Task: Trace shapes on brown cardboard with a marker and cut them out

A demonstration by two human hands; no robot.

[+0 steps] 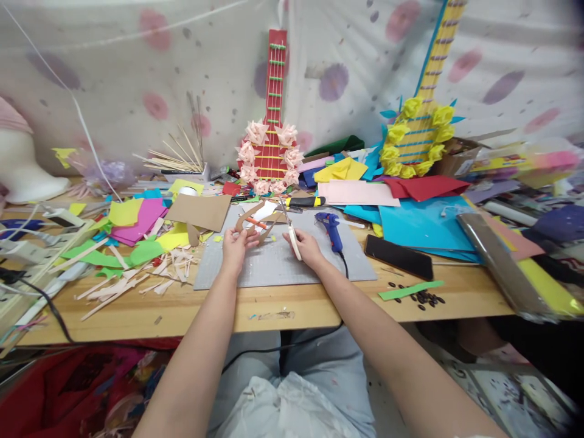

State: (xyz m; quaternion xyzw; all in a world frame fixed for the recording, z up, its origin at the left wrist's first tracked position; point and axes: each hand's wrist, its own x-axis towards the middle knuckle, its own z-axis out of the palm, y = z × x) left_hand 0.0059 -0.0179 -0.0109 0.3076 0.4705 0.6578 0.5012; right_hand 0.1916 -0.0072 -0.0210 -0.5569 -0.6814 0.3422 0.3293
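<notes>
My left hand pinches a curved strip of brown paper above the grey cutting mat. My right hand is closed around white-handled scissors, their blades pointing away from me and up toward the left. The blades are apart from the brown strip, a short gap to its right. An orange pen-like stick and a piece of white paper lie behind the left hand. Right of the scissors, a blue glue gun rests on the mat, its cord running toward me.
Paper scraps and a brown sheet lie at left. A red paper guitar and a yellow one stand behind. At right are a phone, black beads, a green strip and blue sheets.
</notes>
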